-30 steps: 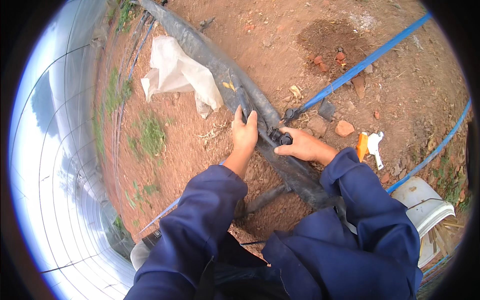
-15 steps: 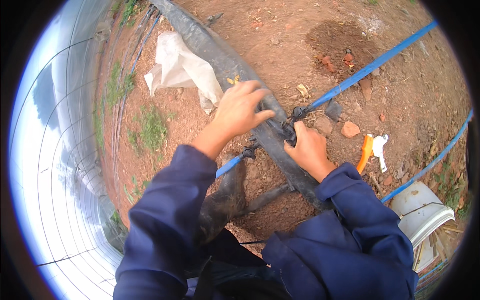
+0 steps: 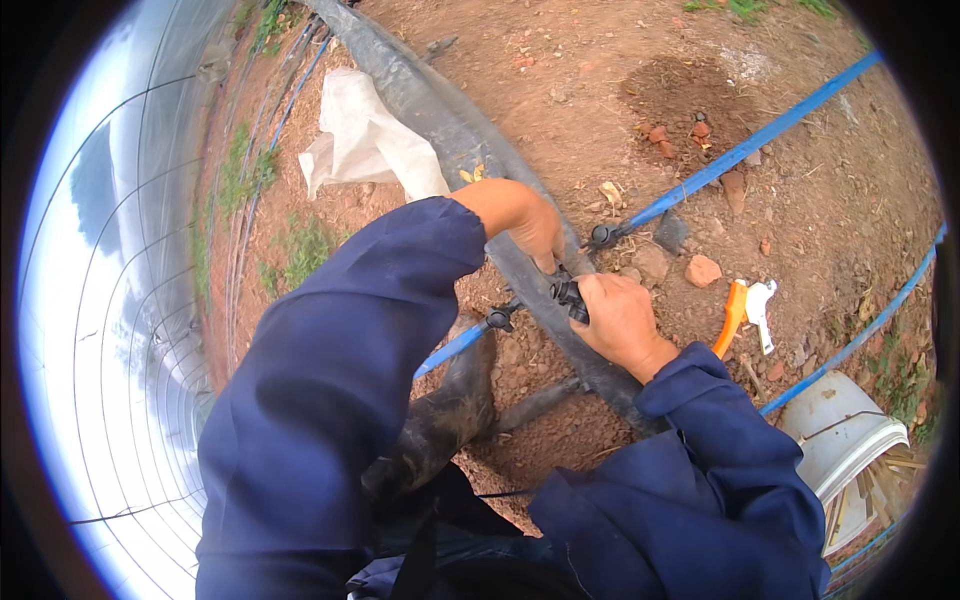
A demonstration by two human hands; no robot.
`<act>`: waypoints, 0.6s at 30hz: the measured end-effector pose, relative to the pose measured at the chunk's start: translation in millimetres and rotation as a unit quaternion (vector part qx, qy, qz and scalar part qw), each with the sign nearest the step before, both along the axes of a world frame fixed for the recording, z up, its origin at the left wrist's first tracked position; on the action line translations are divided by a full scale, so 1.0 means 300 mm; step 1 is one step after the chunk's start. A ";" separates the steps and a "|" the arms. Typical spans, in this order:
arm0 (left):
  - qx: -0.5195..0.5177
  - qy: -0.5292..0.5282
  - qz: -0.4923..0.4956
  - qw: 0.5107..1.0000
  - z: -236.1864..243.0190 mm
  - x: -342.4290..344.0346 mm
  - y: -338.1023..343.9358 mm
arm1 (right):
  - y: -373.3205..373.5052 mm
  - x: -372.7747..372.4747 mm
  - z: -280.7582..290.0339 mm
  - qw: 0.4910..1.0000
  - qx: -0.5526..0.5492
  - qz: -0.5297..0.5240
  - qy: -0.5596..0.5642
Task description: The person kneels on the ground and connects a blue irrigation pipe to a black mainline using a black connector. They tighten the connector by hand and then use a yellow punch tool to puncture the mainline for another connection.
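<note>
A black plastic pipe fitting (image 3: 568, 293) sits on the wide black hose (image 3: 500, 150) that runs diagonally across the ground. From the right, my right hand (image 3: 625, 315) is closed round the fitting, thumb on top. My left hand (image 3: 527, 220) reaches over the hose with its fingers bent down and closed on the fitting's far end; the fingertips are partly hidden. Blue flat drip tape (image 3: 740, 150) leads off to the upper right from a black connector (image 3: 603, 236) beside the hose. A second connector (image 3: 499, 318) joins blue tape (image 3: 450, 352) on the near left side.
An orange-and-white hand tool (image 3: 745, 312) lies on the soil right of my hand. A white sheet (image 3: 365, 140) rests against the hose. Farther right are another blue tape (image 3: 860, 335) and a white bucket (image 3: 835, 415) holding sticks. Plastic greenhouse sheeting (image 3: 130, 330) rises at left.
My left hand has come down and right, from hovering open above the hose to the fitting, its fingers now bent onto it. The right hand has stayed at the fitting.
</note>
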State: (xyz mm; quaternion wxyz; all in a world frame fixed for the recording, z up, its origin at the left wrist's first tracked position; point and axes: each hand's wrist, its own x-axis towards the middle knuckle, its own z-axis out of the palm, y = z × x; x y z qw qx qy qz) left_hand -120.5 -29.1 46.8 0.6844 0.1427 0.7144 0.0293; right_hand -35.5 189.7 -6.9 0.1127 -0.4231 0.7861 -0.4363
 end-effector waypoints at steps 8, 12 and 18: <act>-0.003 0.049 0.006 0.999 -0.005 0.056 -0.024 | 0.066 -0.171 0.026 0.973 0.091 0.074 -0.198; 0.032 0.170 -0.019 0.985 0.025 0.144 -0.030 | 0.064 -0.240 0.013 0.949 0.124 0.085 -0.278; 0.034 0.271 -0.081 0.959 0.036 0.229 -0.046 | 0.049 -0.161 -0.023 0.896 0.143 0.031 -0.419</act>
